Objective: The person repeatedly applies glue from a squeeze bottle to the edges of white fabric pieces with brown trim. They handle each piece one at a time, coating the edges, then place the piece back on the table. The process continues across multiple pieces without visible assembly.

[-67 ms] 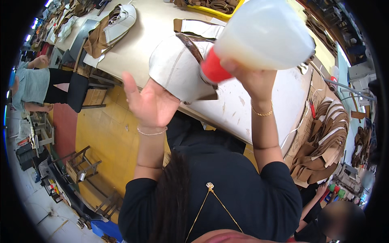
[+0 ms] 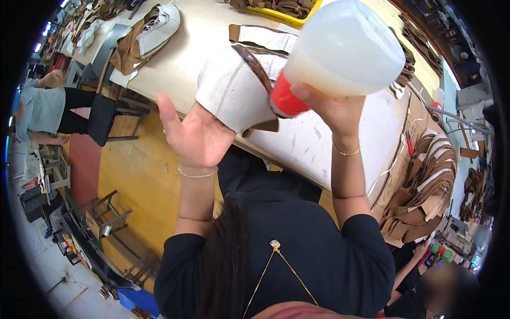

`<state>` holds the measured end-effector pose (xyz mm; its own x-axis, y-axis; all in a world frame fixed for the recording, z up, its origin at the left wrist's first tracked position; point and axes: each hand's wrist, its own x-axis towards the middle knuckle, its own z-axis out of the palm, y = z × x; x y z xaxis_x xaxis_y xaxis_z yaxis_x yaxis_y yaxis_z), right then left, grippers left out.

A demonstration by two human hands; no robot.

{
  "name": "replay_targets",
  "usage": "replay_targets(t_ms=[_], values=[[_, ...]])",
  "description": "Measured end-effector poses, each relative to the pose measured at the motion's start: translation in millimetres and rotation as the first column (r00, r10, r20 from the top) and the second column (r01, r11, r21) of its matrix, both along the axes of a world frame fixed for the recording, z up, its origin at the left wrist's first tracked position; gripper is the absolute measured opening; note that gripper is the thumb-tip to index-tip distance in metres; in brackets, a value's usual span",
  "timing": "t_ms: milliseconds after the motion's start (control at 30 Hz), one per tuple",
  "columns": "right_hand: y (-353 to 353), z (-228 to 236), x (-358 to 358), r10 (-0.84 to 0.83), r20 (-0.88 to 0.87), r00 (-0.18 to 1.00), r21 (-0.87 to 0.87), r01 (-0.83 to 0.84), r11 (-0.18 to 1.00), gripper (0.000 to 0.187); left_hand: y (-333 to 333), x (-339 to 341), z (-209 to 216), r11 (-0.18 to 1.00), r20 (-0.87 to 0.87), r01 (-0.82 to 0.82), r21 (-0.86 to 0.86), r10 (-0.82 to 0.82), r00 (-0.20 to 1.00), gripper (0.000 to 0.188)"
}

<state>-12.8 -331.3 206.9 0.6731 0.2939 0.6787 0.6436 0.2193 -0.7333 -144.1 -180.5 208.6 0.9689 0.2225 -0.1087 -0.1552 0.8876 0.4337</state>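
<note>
My left hand (image 2: 201,139) has its palm up, with the thumb spread away. Its fingers are hidden inside or beneath a white, curved shoe upper (image 2: 231,87) with a seam and a dark brown strip along one edge, and the piece rests on them. A translucent squeeze bottle (image 2: 348,50) with a red neck and some yellowish liquid is tipped neck-down, and my right hand (image 2: 334,109) is closed round it near the neck. The red neck (image 2: 287,97) meets the right edge of the shoe upper; its tip is partly hidden.
On the table (image 2: 175,69), another white-and-brown upper (image 2: 151,37) lies at the far left. A yellow tray (image 2: 297,18) of brown pieces stands at the back. Stacked brown strips (image 2: 425,181) lie right. A person (image 2: 45,111) stands left; another (image 2: 425,287) is at lower right.
The bottle has swung a little, its red neck shifting slightly down and right and its base to the left. My left hand and the upper have barely moved.
</note>
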Motion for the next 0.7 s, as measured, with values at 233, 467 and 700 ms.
replay_targets(t_ms=[233,467,700], values=[[20,-2,1,-0.198,-0.025,0.980,0.102,0.200,0.975,0.031,-4,5,-3,0.982,0.037,0.170,-0.083,-0.167,0.985,0.105],[20,-21,-8,-0.003,-0.075,0.997,-0.080,-0.003,0.997,0.032,5,19,-11,0.959,0.179,0.194,-0.208,-0.158,0.971,0.106],[20,-39,-1,0.124,-0.010,0.992,-0.095,-0.125,0.988,0.044,6,21,-8,0.952,0.235,0.268,-0.150,-0.229,0.945,0.113]])
